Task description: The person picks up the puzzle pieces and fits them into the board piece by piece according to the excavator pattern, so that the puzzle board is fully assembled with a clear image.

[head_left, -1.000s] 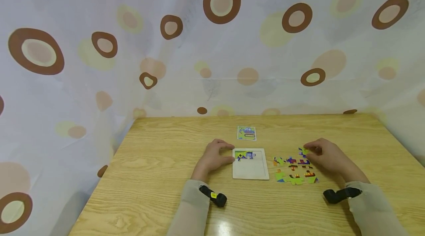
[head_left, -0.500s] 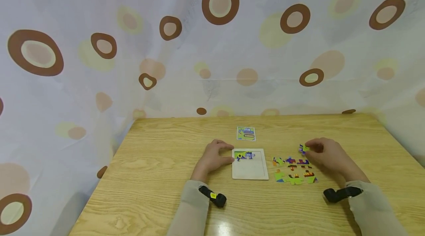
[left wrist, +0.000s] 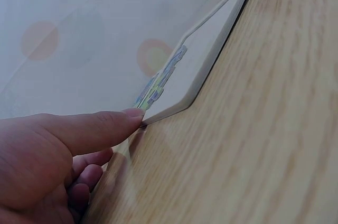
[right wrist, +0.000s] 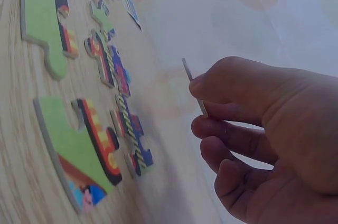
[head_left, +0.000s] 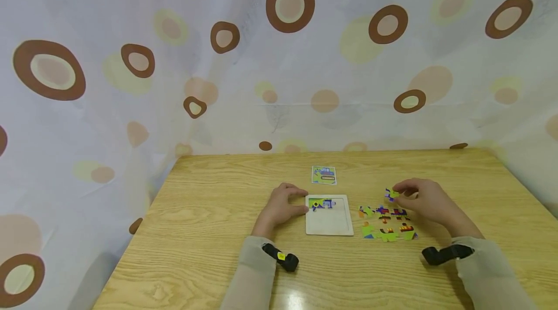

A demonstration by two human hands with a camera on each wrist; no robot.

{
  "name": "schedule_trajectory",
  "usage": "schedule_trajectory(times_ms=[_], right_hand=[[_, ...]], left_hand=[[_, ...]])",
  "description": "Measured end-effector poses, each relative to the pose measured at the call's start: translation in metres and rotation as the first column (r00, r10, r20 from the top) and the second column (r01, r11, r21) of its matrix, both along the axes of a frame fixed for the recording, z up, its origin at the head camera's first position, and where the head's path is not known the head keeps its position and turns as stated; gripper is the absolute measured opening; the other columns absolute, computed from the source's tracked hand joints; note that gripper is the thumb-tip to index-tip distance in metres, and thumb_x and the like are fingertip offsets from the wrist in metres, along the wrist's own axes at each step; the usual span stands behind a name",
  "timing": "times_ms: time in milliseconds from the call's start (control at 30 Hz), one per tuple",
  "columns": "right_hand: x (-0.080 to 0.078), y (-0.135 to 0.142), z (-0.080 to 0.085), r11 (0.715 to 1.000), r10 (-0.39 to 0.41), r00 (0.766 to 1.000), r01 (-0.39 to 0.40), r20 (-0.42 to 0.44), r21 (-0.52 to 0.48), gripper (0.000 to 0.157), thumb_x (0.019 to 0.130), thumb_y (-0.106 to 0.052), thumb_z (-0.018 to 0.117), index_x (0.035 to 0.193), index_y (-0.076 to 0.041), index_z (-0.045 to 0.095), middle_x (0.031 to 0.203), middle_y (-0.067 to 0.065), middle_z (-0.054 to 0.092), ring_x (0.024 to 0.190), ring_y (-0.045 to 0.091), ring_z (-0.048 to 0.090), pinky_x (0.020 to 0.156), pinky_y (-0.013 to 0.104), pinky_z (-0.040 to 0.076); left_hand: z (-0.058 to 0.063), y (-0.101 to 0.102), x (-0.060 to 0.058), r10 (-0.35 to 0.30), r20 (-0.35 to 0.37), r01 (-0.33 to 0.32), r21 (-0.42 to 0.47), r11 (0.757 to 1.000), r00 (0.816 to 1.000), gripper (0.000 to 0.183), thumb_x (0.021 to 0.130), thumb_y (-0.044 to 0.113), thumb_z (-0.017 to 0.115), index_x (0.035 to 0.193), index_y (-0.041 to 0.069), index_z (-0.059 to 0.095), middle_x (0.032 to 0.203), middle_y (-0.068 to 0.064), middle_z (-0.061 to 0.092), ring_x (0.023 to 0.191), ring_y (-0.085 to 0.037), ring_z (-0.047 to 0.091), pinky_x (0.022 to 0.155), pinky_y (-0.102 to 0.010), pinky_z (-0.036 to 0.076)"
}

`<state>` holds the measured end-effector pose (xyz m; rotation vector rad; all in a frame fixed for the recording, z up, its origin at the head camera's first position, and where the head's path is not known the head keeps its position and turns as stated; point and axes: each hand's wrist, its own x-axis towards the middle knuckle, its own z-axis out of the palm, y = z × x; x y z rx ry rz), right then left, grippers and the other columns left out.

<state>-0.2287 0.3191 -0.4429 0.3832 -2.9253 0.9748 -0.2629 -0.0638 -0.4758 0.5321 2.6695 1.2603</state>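
Observation:
My left hand holds the left edge of a white puzzle tray, thumb on its side and index finger by the upper-left corner. In the left wrist view the thumb touches the tray's corner. Joined puzzle pieces fill part of the tray's top row. My right hand pinches a green and purple puzzle piece between thumb and fingers, raised off the table; the right wrist view shows this puzzle piece edge-on.
Several loose puzzle pieces lie in rows right of the tray, below the right hand. A small picture card showing a digger-like vehicle lies behind the tray. The wooden table ends at a patterned cloth.
My right hand has lifted the puzzle piece from the table and moved it slightly left and up. The left hand keeps its place at the tray.

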Motion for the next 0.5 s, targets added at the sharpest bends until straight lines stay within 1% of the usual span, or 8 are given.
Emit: schedule_trajectory(times_ms=[233,333,500], right_hand=[[0.001,-0.012,0.009,0.998,0.051,0.998,-0.052,-0.039,-0.025,0.038,0.092,-0.021,0.072,0.123,-0.002,0.066,0.109,0.013,0.066,0.09,0.023,0.06,0.064,0.032,0.051],[-0.001,-0.017,0.011,0.997,0.075,0.996,-0.077,-0.053,-0.028,0.038,0.092,-0.021,0.071,0.124,-0.001,0.066,0.111,0.013,0.066,0.091,0.023,0.059,0.066,0.032,0.051],[-0.005,-0.028,0.01,0.993,0.111,0.99,-0.113,-0.082,-0.027,0.033,0.092,-0.019,0.072,0.12,-0.003,0.068,0.113,0.01,0.067,0.093,0.023,0.057,0.071,0.034,0.051]], left_hand=[[-0.002,0.0,-0.001,0.013,0.004,-0.012,-0.018,1.0,1.0,0.038,0.086,0.022,0.079,0.123,0.016,0.071,0.133,-0.007,0.049,0.129,-0.032,0.04,0.107,-0.047,0.035],[-0.002,0.0,-0.002,0.014,0.006,-0.013,-0.012,1.0,1.0,0.038,0.087,0.021,0.078,0.123,0.016,0.07,0.134,-0.007,0.048,0.129,-0.032,0.039,0.108,-0.047,0.034],[-0.001,0.0,-0.002,0.011,0.004,-0.011,-0.012,1.0,1.0,0.038,0.086,0.022,0.079,0.123,0.017,0.071,0.133,-0.007,0.049,0.129,-0.031,0.04,0.107,-0.047,0.035]])
